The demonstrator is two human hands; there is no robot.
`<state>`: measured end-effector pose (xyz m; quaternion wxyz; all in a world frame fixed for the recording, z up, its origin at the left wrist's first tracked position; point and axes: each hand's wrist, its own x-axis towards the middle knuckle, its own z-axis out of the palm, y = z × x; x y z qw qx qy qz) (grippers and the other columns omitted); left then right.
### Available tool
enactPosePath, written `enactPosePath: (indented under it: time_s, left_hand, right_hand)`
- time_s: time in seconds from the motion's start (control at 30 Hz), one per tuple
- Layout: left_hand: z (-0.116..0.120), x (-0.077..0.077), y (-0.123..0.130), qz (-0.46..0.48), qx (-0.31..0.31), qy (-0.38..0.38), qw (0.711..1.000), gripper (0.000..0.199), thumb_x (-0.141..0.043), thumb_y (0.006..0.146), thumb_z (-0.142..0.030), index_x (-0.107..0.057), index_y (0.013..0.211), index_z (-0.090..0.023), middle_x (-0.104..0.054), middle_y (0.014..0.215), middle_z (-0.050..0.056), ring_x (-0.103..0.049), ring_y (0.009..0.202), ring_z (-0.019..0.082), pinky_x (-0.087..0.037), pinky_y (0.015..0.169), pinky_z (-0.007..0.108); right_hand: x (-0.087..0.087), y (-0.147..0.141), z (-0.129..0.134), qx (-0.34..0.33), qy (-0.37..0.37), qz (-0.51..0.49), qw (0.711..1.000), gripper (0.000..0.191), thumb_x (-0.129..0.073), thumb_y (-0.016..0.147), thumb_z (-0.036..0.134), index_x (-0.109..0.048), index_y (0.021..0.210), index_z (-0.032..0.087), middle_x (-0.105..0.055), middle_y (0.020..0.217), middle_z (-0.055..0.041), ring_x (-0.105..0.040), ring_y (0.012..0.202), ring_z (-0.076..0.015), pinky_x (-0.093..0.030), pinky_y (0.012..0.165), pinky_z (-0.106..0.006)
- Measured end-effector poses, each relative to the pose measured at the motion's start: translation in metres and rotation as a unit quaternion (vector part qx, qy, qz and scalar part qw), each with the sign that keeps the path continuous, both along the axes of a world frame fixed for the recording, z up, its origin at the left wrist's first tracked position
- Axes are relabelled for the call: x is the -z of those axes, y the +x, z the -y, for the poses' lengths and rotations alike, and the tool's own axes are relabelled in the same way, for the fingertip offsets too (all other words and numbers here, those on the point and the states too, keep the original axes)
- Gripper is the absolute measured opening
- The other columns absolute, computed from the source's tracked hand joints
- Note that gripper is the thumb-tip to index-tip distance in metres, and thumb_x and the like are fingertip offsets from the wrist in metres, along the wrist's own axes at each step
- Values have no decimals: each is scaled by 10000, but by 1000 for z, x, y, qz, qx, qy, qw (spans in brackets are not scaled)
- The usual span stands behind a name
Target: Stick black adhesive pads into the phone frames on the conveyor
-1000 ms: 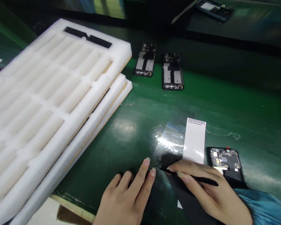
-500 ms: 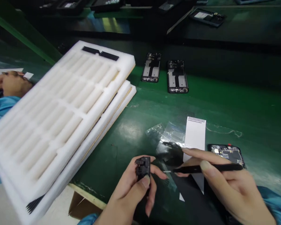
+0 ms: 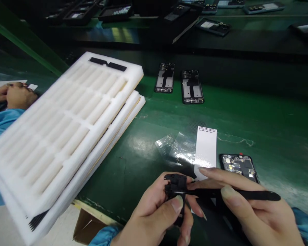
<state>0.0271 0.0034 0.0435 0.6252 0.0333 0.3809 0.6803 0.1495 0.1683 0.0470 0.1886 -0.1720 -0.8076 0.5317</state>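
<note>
My left hand (image 3: 161, 212) pinches a small black plastic part (image 3: 176, 183), likely a phone component, between thumb and fingers. In my right hand (image 3: 248, 208) are black tweezers (image 3: 246, 194), held like a pen. Their pale tip reaches the black part, at its lower edge; whether it grips anything there is too small to tell. Just beyond my hands lies a white card (image 3: 206, 148) with rows of black dots at its top. Clear plastic film sheets (image 3: 183, 148) lie beside it. An opened phone (image 3: 238, 165) with its circuit board showing rests behind my right hand, partly hidden by it.
Stacked white foam trays (image 3: 66, 112) with slots fill the left side. Two open phone frames (image 3: 165, 78) lie at the back of the green bench (image 3: 138, 136). More phones (image 3: 213, 26) are on the shelf behind. Another person's hands (image 3: 20, 95) are at far left.
The tweezers' tip has come from a small gap away to the black part. My left hand has shifted right and turned the part. The view has moved slightly.
</note>
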Motion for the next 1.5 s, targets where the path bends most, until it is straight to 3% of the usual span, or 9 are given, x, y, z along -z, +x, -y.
enactPosePath:
  time_s: [0.47,0.63,0.73,0.83,0.93,1.0,1.13,1.37,1.5]
  left_hand:
    - [-4,-4,5,-51,29,-20,998,302,-479,1018,-325,-594,1259,-183,-695,978,97,-502,540,57,-417,519,204]
    - [-8,-11,11,-162,73,-63,982,365,-426,1024,-344,-538,1339,-195,-719,1026,104,-531,561,76,-447,523,209]
    - [-12,-8,23,-400,125,-126,899,295,-413,1041,-375,-579,1247,-245,-744,936,35,-602,559,87,-488,522,192]
    - [-20,7,41,-680,147,-47,717,169,-477,1011,-235,-626,1088,-219,-738,794,2,-681,622,118,-543,626,208]
    - [-34,27,63,-851,123,96,501,297,-477,957,-138,-609,1222,-164,-742,972,79,-720,785,201,-593,668,285]
    - [-43,37,76,-889,156,123,412,421,-444,931,-101,-565,1333,-141,-724,1019,107,-713,791,222,-591,603,297]
    - [-51,46,93,-885,225,130,387,572,-373,875,-19,-479,1429,-115,-680,1083,135,-711,880,213,-585,599,255]
    - [-51,44,99,-876,262,92,394,596,-327,901,14,-398,1474,-135,-612,1086,124,-701,803,134,-570,621,190]
    - [-51,49,101,-881,265,80,382,597,-340,896,-3,-404,1465,-171,-610,1025,92,-698,710,126,-548,524,190]
  right_hand:
    - [4,18,5,-9,40,-20,999,332,-557,1000,260,-680,1279,392,-785,1139,62,-762,1009,-147,-584,924,-180]
    - [-5,30,-7,43,-73,-41,996,347,-524,1018,320,-638,1345,345,-815,1019,-11,-783,937,-219,-632,874,-323]
    - [-17,48,-48,163,-197,-37,966,342,-488,1015,397,-646,1296,284,-817,879,-45,-780,939,-276,-630,869,-438]
    - [-21,79,-98,222,-240,39,944,283,-535,935,368,-686,1104,198,-795,845,-83,-764,699,-240,-615,573,-333]
    - [-9,110,-125,145,-195,223,944,217,-528,873,307,-656,956,153,-714,674,-39,-501,399,-112,-353,361,-230]
    - [3,123,-129,38,-143,317,937,190,-504,888,311,-619,918,162,-679,639,-17,-489,468,-112,-376,454,-235]
    - [14,130,-125,-101,-103,372,917,198,-432,954,314,-544,842,195,-675,645,-8,-551,591,-138,-427,630,-265]
    - [11,128,-124,-158,-72,394,903,215,-444,993,305,-530,820,210,-662,606,28,-499,494,-110,-364,520,-226]
    - [12,125,-108,-188,-25,385,903,93,-609,918,298,-602,875,216,-676,640,41,-610,565,-132,-339,519,-230]
